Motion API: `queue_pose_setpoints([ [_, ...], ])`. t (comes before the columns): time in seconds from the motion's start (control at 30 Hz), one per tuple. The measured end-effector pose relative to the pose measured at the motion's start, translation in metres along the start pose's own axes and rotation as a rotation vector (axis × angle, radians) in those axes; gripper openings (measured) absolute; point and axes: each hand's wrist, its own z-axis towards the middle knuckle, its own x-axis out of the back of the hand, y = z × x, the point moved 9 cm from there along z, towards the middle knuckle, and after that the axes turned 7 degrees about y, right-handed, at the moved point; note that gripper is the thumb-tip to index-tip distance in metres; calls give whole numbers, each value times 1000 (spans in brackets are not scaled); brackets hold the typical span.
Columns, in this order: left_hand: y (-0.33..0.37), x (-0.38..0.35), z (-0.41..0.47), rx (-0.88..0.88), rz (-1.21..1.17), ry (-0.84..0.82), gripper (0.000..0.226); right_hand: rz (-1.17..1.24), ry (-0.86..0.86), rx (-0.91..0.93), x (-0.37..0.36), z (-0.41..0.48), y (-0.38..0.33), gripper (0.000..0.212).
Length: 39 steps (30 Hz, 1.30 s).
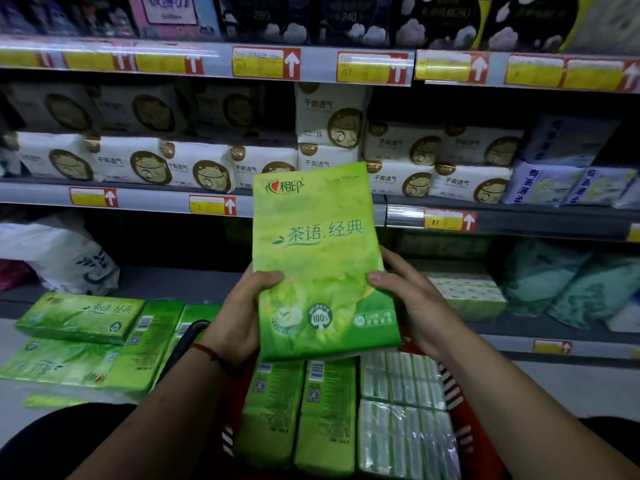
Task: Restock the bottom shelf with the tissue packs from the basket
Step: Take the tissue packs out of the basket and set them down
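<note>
"While the left hand (pixel 239 317) hooks its thumb over the front of the green tissue pack (pixel 318 258), near the lower left edge, what is the right hand (pixel 412 306) doing?"

"The same on the other side. Its thumb lies on the front at the right edge and its fingers wrap behind. Both hands grip the one pack, which stands upright between them with its printed face to the camera."

"And where is that pack?"

"In the air, above the red basket (pixel 467 420) and in front of the shelves. Its top edge overlaps the front edge of the middle shelf (pixel 145 199) in this view. A red string (pixel 207 351) circles the left wrist."

"What is in the basket?"

"Two more green packs (pixel 298 410) stand on edge, side by side, at its left side with their barcodes up. Clear-wrapped bundles of small white packs (pixel 401 410) fill the right side, up against the right rim."

"And the bottom shelf (pixel 166 282)?"

"A white plastic bag (pixel 62 251) sits at its left end, and a dark stretch runs behind the held pack. A pale pack (pixel 464 292) lies just right of the right hand, with teal packs (pixel 568 282) further toward the right end."

"What about the green stack (pixel 79 317) on the left?"

"It lies just left of the basket, flat packs piled beside ones standing on edge (whether on the shelf's front edge or the floor, I cannot tell)."

"And higher up?"

"White packs (pixel 194 168) line the middle shelf, with yellow-and-red price tags (pixel 212 205) along its front edge."
</note>
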Motion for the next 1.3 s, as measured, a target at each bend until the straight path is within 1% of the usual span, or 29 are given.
queue_pose_setpoints([
  [0.07,2,-3,3,-31,5,-9,84,-14,-10,35,1,0,-4,74],
  [0.17,5,-7,6,-71,-18,3,72,-97,-27,79,1,1,-7,79],
  [0.27,7,-6,7,-133,11,93,54,-198,-33,97,0,4,-9,78],
  [0.37,16,-6,6,-227,88,159,53,-305,30,129,4,7,-8,74],
  [0.43,21,-10,5,-290,162,155,57,-408,118,155,11,10,-6,74],
  [0.5,19,-12,7,-315,226,150,59,-427,187,187,15,10,-8,70],
  [0.6,13,-15,8,-340,311,154,46,-438,239,252,17,8,-15,60],
  [0.67,12,-17,6,-366,380,168,37,-438,255,254,19,8,-14,57],
  [0.73,15,-18,4,-398,435,178,35,-415,246,243,17,7,-11,57],
  [0.83,24,-18,2,-409,480,181,34,-284,195,216,13,8,-10,52],
  [0.9,33,-19,2,-396,528,156,32,-221,181,190,12,9,-14,44],
  [1.0,42,-18,2,-341,490,111,32,-230,185,157,13,11,-17,38],
  [1.07,45,-22,-2,-301,495,72,41,-159,185,119,14,12,-17,26],
  [1.1,47,-23,-4,-287,501,61,48,-117,188,86,15,12,-15,25],
  [1.17,52,-20,-7,-276,457,83,56,-27,185,30,16,12,-9,32],
  [1.2,54,-18,-6,-272,405,84,55,13,189,21,17,12,-6,34],
  [1.3,57,-8,0,-258,246,106,41,173,186,4,17,13,-5,38],
])
